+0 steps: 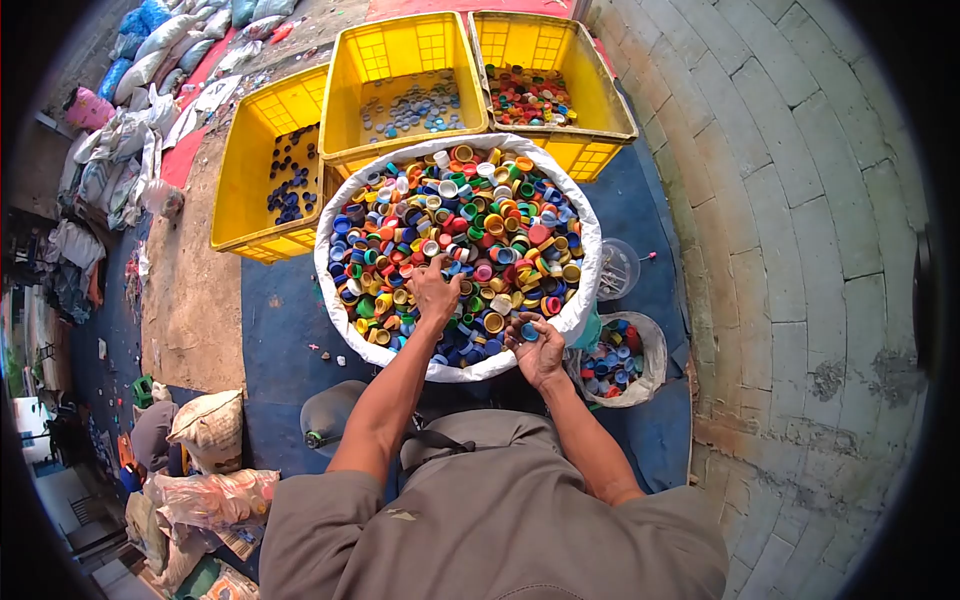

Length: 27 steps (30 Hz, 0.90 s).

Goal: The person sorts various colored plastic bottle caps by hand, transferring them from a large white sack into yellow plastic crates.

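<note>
A large round sack with a rolled white rim [588, 235] is full of mixed coloured bottle caps [470, 215]. My left hand [436, 290] reaches into the caps near the middle of the sack, fingers bent down among them; whether it grips one cannot be made out. At the sack's near right edge, my right hand [538, 350] is turned palm up, its fingers curled around a light blue cap [529, 331]. Beyond the sack stand three yellow crates: the left crate [240, 190] holds dark blue caps, the middle crate [345, 60] pale blue ones, the right crate [605, 100] mostly red and orange ones.
A smaller white sack [652, 375] with caps stands at the right, beside a clear container [618, 268]. A block wall [780, 250] runs along the right. Stuffed bags [210, 430] lie at the lower left, and more sacks [160, 45] at the upper left.
</note>
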### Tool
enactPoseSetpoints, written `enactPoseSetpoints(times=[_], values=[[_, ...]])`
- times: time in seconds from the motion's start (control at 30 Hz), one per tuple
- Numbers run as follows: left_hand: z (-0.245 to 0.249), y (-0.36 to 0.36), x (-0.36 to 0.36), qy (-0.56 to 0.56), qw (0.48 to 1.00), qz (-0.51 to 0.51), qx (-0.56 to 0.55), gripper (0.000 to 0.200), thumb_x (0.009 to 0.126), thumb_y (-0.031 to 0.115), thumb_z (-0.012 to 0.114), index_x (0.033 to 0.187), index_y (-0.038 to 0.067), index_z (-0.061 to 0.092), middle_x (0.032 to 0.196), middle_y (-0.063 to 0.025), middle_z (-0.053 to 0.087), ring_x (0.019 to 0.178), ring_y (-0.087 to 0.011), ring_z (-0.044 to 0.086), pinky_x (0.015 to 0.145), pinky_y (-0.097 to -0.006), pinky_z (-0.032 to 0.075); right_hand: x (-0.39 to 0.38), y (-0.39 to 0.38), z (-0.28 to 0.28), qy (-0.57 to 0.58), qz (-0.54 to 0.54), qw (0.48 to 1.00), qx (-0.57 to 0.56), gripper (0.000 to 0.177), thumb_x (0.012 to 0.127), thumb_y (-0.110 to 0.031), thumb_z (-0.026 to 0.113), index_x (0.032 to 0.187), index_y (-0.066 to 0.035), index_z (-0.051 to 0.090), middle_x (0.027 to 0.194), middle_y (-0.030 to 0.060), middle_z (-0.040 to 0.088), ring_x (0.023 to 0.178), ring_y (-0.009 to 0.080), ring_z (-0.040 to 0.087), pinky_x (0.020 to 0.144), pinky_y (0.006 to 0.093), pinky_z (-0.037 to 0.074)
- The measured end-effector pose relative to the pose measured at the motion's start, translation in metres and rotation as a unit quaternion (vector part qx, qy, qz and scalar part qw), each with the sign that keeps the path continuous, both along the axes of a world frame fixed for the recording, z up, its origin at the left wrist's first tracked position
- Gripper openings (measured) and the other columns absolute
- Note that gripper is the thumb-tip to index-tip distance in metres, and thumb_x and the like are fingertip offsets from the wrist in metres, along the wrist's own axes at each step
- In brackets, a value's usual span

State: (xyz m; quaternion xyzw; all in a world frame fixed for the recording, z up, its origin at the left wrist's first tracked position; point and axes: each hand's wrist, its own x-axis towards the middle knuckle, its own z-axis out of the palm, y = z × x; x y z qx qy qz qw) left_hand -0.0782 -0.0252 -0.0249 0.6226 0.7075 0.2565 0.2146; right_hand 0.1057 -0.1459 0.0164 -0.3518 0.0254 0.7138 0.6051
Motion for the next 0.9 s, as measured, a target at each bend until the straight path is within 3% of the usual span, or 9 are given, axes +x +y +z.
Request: enactPoseSetpoints(times=[0.2, 0.3, 0.37, 0.5, 0.57, 0.63, 0.77, 0.87, 0.9], values=[[-0.003, 0.006, 0.003, -0.044, 0.999, 0.004, -0.025, 0.036, 0.075, 0.030, 0.074, 0.107, 0.016, 0.067, 0.092, 0.0030, 0.072, 0.095, -0.0216, 0.053, 0.091, -0.0375, 0.034, 0.006, -0.008, 0.009, -0.028, 0.010, 0.999, -0.018, 0.021, 0.083, -0.021, 0.054, 0.099, -0.007, 0.055, 0.092, 0.0091, 0.060, 0.085, 0.0224, 0.059, 0.076, 0.0374, 0.047], [0.012, 0.003, 0.002, -0.030, 0.999, -0.005, -0.022, 0.032, 0.077, 0.024, 0.074, 0.105, 0.011, 0.067, 0.092, -0.0010, 0.071, 0.093, -0.0173, 0.057, 0.087, -0.0343, 0.040, 0.007, -0.007, 0.011, -0.054, 0.019, 0.998, -0.030, 0.020, 0.084, -0.025, 0.057, 0.096, -0.008, 0.058, 0.090, 0.0069, 0.060, 0.085, 0.0214, 0.058, 0.076, 0.0367, 0.047], [0.016, 0.001, 0.000, -0.253, 0.967, 0.026, -0.025, 0.030, 0.079, 0.020, 0.073, 0.106, 0.007, 0.066, 0.093, -0.0033, 0.070, 0.092, -0.0152, 0.060, 0.083, -0.0311, 0.045, 0.007, -0.004, 0.007, -0.067, 0.021, 0.997, -0.033, 0.020, 0.086, -0.027, 0.059, 0.094, -0.009, 0.058, 0.088, 0.0066, 0.061, 0.084, 0.0207, 0.059, 0.075, 0.0358, 0.047], [0.031, -0.009, -0.021, -0.575, 0.813, 0.065, -0.058, 0.027, 0.085, 0.011, 0.068, 0.109, 0.001, 0.062, 0.100, -0.0077, 0.066, 0.092, -0.0143, 0.063, 0.077, -0.0279, 0.052, 0.002, 0.014, 0.000, -0.109, 0.053, 0.992, -0.039, 0.023, 0.088, -0.032, 0.061, 0.087, -0.010, 0.058, 0.077, 0.0058, 0.061, 0.074, 0.0186, 0.060, 0.066, 0.0329, 0.048], [0.045, -0.021, -0.036, -0.747, 0.653, 0.068, -0.104, 0.024, 0.089, 0.007, 0.058, 0.112, 0.000, 0.058, 0.103, -0.0094, 0.063, 0.092, -0.0198, 0.063, 0.086, -0.0354, 0.054, -0.006, 0.026, 0.004, -0.171, 0.072, 0.982, -0.048, 0.022, 0.088, -0.031, 0.061, 0.084, -0.011, 0.056, 0.075, 0.0038, 0.060, 0.072, 0.0166, 0.059, 0.062, 0.0333, 0.048], [0.063, -0.038, -0.050, -0.815, 0.556, 0.100, -0.129, 0.024, 0.089, 0.010, 0.056, 0.111, 0.000, 0.059, 0.098, -0.0093, 0.062, 0.090, -0.0210, 0.063, 0.087, -0.0367, 0.054, -0.014, 0.041, 0.008, -0.249, 0.109, 0.961, -0.037, 0.022, 0.083, -0.027, 0.069, 0.085, -0.010, 0.056, 0.069, -0.0019, 0.056, 0.061, 0.0081, 0.053, 0.056, 0.0243, 0.042], [0.048, -0.063, -0.073, -0.878, 0.438, 0.135, -0.136, 0.020, 0.090, 0.020, 0.057, 0.098, 0.002, 0.060, 0.085, -0.0075, 0.058, 0.082, -0.0194, 0.055, 0.073, -0.0309, 0.051, -0.036, 0.074, -0.012, -0.512, 0.157, 0.838, 0.105, 0.026, 0.078, -0.014, 0.073, 0.095, -0.001, 0.057, 0.078, 0.0033, 0.064, 0.069, 0.0125, 0.061, 0.066, 0.0257, 0.049], [0.050, -0.083, -0.081, -0.866, 0.449, 0.171, -0.141, 0.017, 0.091, 0.020, 0.058, 0.095, 0.003, 0.059, 0.082, -0.0054, 0.055, 0.074, -0.0165, 0.053, 0.065, -0.0292, 0.048, -0.047, 0.098, -0.004, -0.658, 0.227, 0.673, 0.250, 0.035, 0.075, -0.007, 0.071, 0.107, -0.003, 0.056, 0.092, 0.0133, 0.068, 0.091, 0.0251, 0.068, 0.077, 0.0352, 0.053], [0.047, -0.091, -0.085, -0.868, 0.445, 0.168, -0.145, 0.016, 0.091, 0.019, 0.059, 0.095, 0.004, 0.059, 0.082, -0.0046, 0.055, 0.072, -0.0155, 0.052, 0.064, -0.0289, 0.047, -0.051, 0.107, -0.018, -0.690, 0.219, 0.625, 0.292, 0.034, 0.077, -0.006, 0.066, 0.109, -0.003, 0.056, 0.090, 0.0163, 0.068, 0.088, 0.0301, 0.067, 0.076, 0.0382, 0.053]])
